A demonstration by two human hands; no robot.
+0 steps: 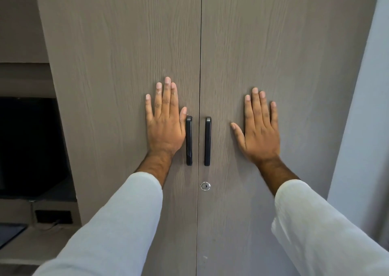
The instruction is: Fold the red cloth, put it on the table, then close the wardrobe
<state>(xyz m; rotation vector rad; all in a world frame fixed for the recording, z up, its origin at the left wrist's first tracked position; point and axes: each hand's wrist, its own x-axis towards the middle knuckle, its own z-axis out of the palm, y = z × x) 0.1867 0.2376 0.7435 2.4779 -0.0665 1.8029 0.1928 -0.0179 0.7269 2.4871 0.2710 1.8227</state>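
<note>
The grey-brown wooden wardrobe (126, 44) fills the view, its two doors meeting at a thin centre seam. My left hand (165, 122) lies flat on the left door, fingers apart, thumb beside the left black handle (188, 141). My right hand (260, 128) presses flat on the right door, to the right of the right black handle (207, 141). Neither hand holds anything. A round silver keyhole (205, 186) sits below the handles. The red cloth and the table are out of view.
A dark screen (29, 145) stands in a recess left of the wardrobe, above a shelf with a socket box (53, 216). A pale wall (366, 107) runs along the wardrobe's right side.
</note>
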